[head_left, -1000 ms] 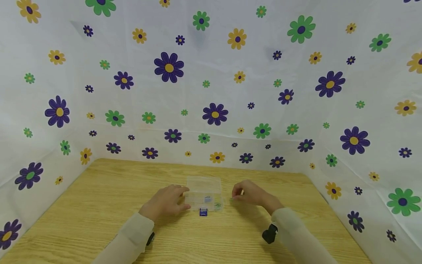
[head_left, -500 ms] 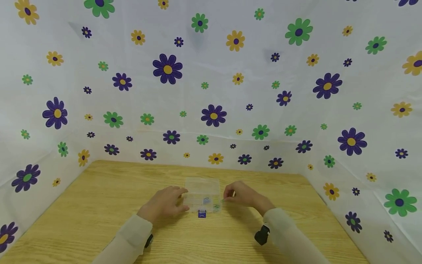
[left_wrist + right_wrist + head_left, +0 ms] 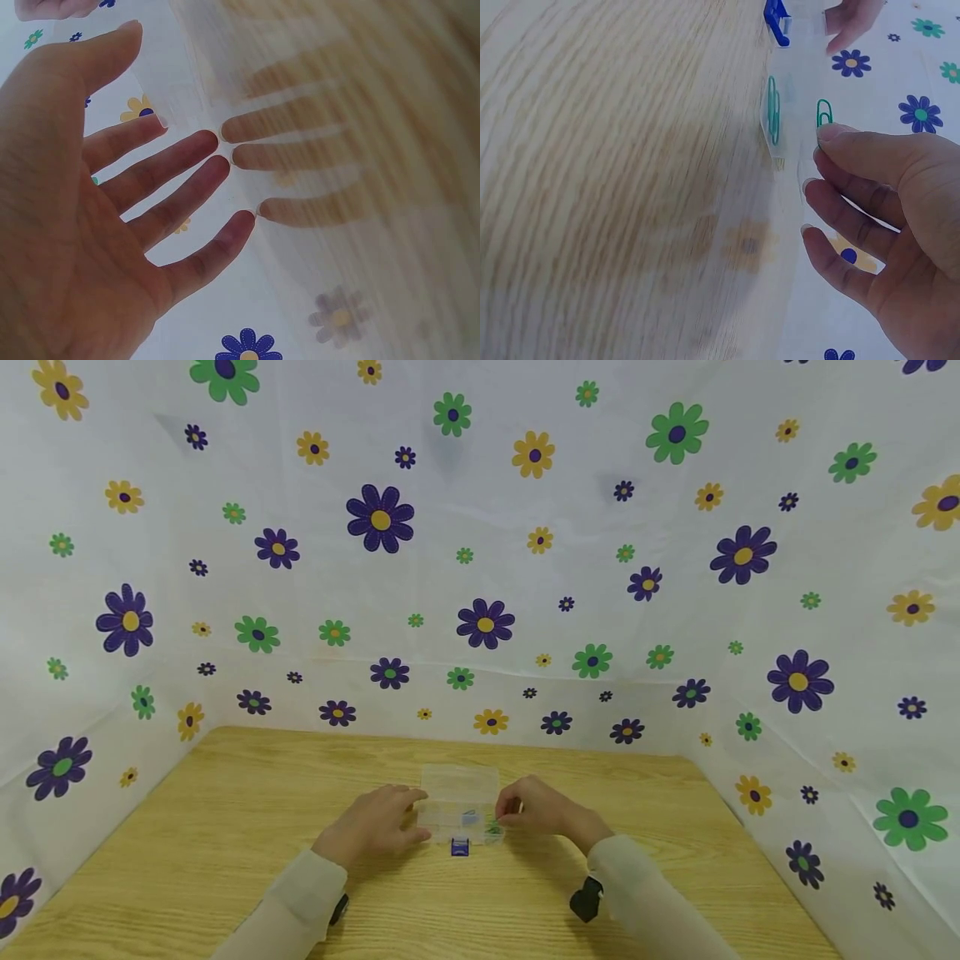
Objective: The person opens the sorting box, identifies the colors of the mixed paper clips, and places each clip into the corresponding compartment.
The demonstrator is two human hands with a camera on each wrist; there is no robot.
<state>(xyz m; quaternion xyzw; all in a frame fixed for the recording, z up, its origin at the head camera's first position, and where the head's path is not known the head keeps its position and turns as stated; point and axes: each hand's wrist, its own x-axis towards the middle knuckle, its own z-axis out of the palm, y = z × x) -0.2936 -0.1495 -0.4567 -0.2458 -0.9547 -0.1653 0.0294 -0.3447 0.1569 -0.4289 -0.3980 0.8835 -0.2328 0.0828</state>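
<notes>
A small clear plastic box (image 3: 441,815) with compartments lies on the wooden table, its clear lid (image 3: 459,782) swung back. A blue latch (image 3: 460,847) sticks out at its front. My right hand (image 3: 538,806) is at the box's right end and pinches a green paper clip (image 3: 824,111) between thumb and forefinger, over the right compartments. Through the clear wall another green paper clip (image 3: 772,112) shows inside the box. A small pale-blue item (image 3: 470,817) sits in a middle compartment. My left hand (image 3: 378,822) rests at the box's left end, fingers spread, fingertips on the tabletop.
The wooden table (image 3: 285,793) reaches back to a white flowered cloth (image 3: 315,585), which also hangs along both sides. A black wrist-worn device (image 3: 587,900) hangs under the right sleeve.
My right hand has moved left from beside the box to over its right compartments, carrying the green paper clip. The left hand keeps its place; the head view has shifted slightly.
</notes>
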